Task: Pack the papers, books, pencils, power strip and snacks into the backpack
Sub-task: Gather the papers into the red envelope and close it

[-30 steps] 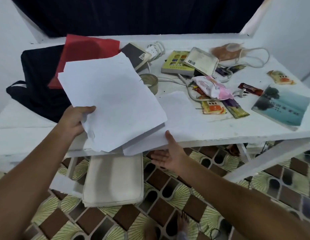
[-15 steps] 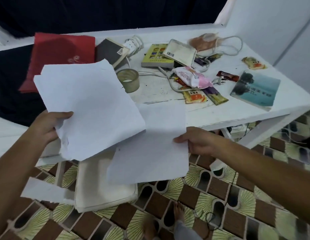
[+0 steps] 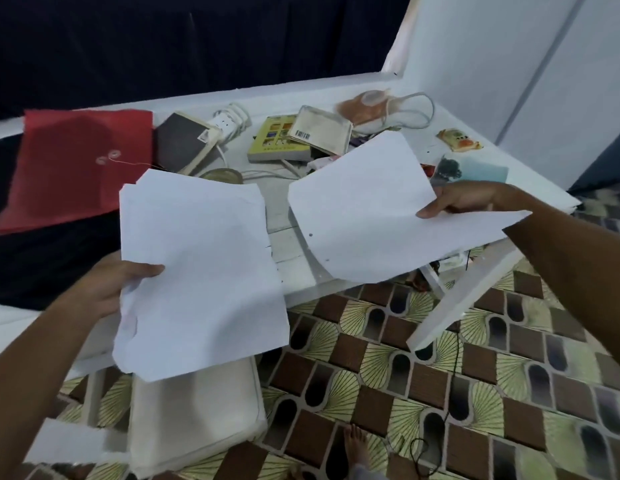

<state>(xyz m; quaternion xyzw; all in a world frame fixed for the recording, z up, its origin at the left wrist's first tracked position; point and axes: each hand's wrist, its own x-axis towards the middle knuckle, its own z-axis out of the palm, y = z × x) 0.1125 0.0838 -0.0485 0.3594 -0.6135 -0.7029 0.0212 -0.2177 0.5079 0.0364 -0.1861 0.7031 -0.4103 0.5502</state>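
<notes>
Left hand: the left hand held the stack of papers above the surface edge, fingers clamped on its side.
Right hand: the right hand pinched a loose sheet.
Progress: early, judging by this; nothing seemed packed.
Surface: the white surface carried books, a power strip, snacks.
Backpack: the dark backpack lay at left, under a red envelope.
Room: patterned tile floor, white wall.

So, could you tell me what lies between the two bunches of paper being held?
In the head view, only a bare strip of white table shows between the left stack and the right sheet.
</notes>
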